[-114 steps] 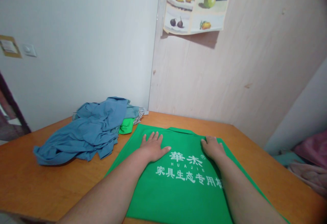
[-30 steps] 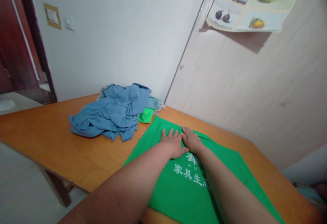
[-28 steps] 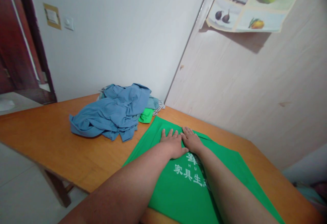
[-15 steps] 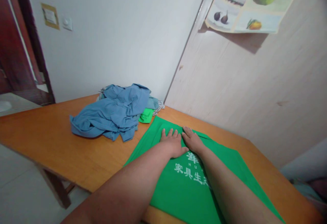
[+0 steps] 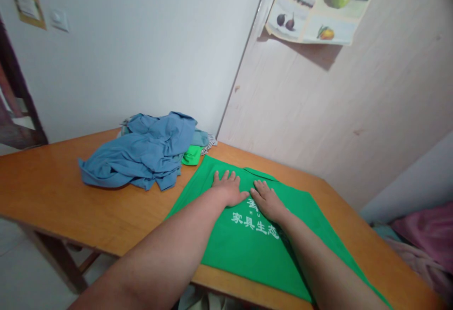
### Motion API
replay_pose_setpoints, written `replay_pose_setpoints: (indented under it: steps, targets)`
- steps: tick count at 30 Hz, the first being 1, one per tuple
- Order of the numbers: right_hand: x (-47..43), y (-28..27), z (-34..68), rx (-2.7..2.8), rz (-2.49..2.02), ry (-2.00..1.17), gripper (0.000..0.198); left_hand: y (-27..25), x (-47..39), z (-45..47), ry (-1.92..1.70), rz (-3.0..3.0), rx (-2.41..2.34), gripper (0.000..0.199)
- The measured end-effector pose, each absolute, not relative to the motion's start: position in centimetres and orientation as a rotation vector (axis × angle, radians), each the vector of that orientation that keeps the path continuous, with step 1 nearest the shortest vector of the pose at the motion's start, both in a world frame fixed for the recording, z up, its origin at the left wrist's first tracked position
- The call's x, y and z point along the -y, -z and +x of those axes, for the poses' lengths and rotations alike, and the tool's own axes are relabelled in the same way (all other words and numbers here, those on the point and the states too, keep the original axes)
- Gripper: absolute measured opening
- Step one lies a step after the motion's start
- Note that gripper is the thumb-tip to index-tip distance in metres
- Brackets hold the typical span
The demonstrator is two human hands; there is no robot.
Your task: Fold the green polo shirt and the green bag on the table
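A green shirt (image 5: 244, 253) with white printed characters lies spread on the wooden table, its collar edge toward the wall. My left hand (image 5: 228, 189) rests flat on its upper part, fingers spread. Just right of it, my right hand (image 5: 269, 201) lies flat on the cloth as well, covering part of the print. Neither hand grips the fabric. My right forearm hides some of the shirt's right side.
On the wooden table (image 5: 46, 182), a heap of crumpled blue clothing (image 5: 141, 147) sits left of the shirt, with a bright green cloth (image 5: 192, 155) beside it. A fruit poster (image 5: 318, 8) hangs on the wall. Pink fabric (image 5: 424, 230) lies beyond the table at right.
My right hand has slid right and toward me across the shirt, away from the left hand. The collar edge shows more. The view has turned slightly right.
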State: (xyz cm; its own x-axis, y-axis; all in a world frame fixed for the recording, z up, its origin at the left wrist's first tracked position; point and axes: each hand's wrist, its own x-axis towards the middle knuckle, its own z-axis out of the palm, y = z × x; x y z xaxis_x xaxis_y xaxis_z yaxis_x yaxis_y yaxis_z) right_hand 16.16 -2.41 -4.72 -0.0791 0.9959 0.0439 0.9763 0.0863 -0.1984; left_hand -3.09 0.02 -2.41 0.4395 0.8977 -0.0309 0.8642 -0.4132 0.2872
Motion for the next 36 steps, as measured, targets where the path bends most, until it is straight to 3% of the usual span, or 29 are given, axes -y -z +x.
replay_pose_setpoints:
  steps: [12,20,36]
  targets:
    - [6.5,3.3,16.1,2.169,-2.154,-0.153,0.075,2.7,-0.4,-3.1,-0.174,2.469,-1.543,0.084]
    - [10.2,3.1,13.8,2.303,-2.013,-0.091,0.074,2.6,-0.5,-3.4,-0.152,2.497,-1.528,0.087]
    - [12.6,4.0,24.0,2.008,-2.360,-0.104,0.081,2.9,-1.1,-3.7,-0.139,2.547,-1.532,0.088]
